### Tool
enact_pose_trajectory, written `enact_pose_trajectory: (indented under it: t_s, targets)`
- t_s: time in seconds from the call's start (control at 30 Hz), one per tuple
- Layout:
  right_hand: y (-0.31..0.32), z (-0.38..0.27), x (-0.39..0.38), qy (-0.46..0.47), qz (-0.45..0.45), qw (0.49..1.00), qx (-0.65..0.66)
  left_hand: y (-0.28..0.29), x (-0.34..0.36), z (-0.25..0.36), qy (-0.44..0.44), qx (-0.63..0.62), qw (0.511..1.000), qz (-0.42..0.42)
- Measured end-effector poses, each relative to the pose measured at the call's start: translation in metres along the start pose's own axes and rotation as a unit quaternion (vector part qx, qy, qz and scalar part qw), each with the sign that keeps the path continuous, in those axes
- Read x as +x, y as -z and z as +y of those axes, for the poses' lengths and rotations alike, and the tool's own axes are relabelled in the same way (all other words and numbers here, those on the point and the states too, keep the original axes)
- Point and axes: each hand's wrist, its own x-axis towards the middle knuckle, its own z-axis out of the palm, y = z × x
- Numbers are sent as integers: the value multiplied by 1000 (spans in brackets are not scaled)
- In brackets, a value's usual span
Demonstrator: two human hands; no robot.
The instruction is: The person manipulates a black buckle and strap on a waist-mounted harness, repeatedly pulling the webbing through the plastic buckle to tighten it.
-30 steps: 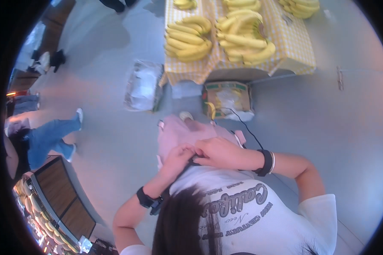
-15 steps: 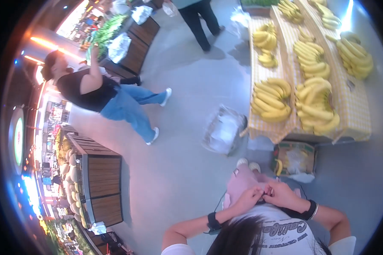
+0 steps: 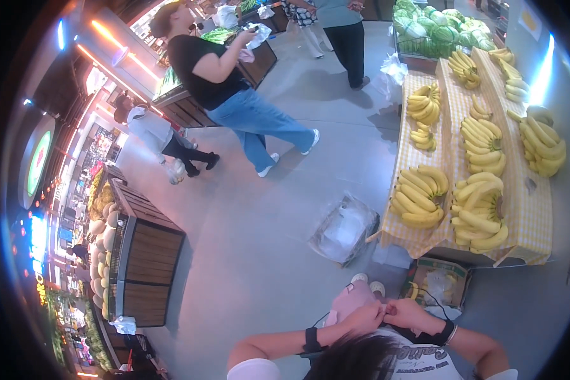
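Observation:
My left hand (image 3: 365,318) and my right hand (image 3: 414,315) meet in front of my waist, above pink trousers (image 3: 350,302). Both have their fingers bent and pinched together, the fingertips almost touching. Whatever lies between them is too small to make out. Each wrist carries a black band, and something dark shows beneath my right hand. Just beyond my right hand, a cardboard carton (image 3: 465,286) on the floor holds bananas and clear plastic. Ahead on the right, bunches of bananas (image 3: 418,197) rest on a stepped stand (image 3: 520,231) under yellow checked cloth.
A crate lined with clear plastic (image 3: 347,233) sits on the floor left of the stand. Cabbages (image 3: 434,28) are piled behind the bananas. At left is a wooden melon stand (image 3: 151,244). A person in a black top (image 3: 199,66) walks across the aisle; other people are farther off.
The view has shifted, bringing the cabbages and a person in a light jacket into sight. The person in the black top has walked on. My hands stay together at my waist.

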Motion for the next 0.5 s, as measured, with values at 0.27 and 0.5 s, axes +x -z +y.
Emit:
enact_pose_trajectory:
  t_s: [0.27,0.5]
  targets:
    - [-3,-26,2,102,1,995,-22,17,-19,-13,-90,139,986,21]
    - [-28,-29,3,116,-54,990,-60,25,-39,-32,12,27,995,-96]
